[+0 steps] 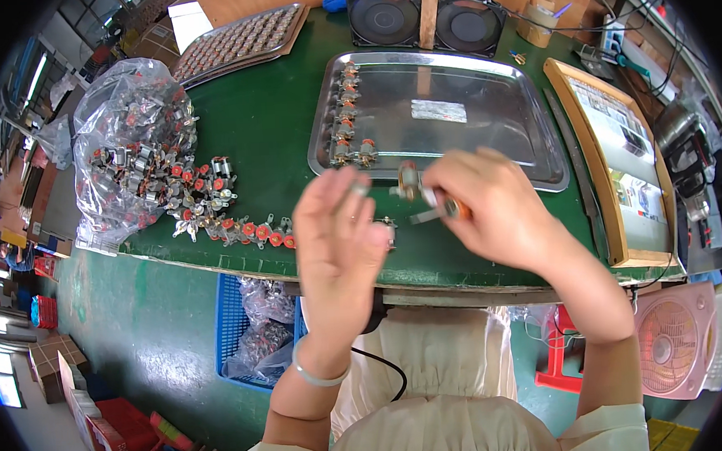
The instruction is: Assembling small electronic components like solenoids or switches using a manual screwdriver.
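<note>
Over the bench's front edge, my left hand is raised with bent fingers, smeared by motion. I cannot tell whether it grips anything; a small metal part shows beside its thumb. To its right, my right hand is closed around a small tool with a flat metal end and an orange part. A small metal motor-like component shows at that hand's fingertips; whether they pinch it is unclear. Beyond both hands, a metal tray carries a column of similar components along its left side, plus one beside the column.
On the left, a clear plastic bag spills components with red ends toward my left hand. Behind it lies a filled tray. Two black fans stand at the back, a wooden-framed board at right. Below is a blue crate.
</note>
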A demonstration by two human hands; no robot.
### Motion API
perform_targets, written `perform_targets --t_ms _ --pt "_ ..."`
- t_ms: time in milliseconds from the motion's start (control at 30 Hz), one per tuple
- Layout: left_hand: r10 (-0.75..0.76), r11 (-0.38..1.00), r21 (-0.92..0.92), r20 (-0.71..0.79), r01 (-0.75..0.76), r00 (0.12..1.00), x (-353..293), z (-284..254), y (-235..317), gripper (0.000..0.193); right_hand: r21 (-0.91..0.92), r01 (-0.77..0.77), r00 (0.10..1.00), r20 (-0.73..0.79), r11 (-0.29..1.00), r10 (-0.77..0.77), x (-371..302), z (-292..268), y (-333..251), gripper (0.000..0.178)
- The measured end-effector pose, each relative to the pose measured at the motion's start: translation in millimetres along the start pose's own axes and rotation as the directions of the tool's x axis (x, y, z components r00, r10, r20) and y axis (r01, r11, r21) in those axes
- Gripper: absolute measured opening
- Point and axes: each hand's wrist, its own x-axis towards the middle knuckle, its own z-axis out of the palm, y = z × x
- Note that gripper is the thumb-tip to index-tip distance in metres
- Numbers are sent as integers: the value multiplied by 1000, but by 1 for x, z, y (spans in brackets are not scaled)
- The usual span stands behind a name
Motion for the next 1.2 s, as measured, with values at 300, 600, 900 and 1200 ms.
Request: perform_targets --t_ms 300,600,900,1200 --pt "24 812 558 258 -170 966 13 -50 28 16 -143 5 981 191 990 22 40 39 50 16" --pt "-47 207 807 573 -553 818 19 -49 22 40 38 -80 986 152 996 74 46 32 49 17" --pt "44 198 793 580 -576 813 20 -54 9 31 180 -134 927 369 974 59 25 42 -11 33" --pt "95 246 787 561 -565 822 21 -52 17 43 283 -109 944 330 953 10 27 12 -7 32"
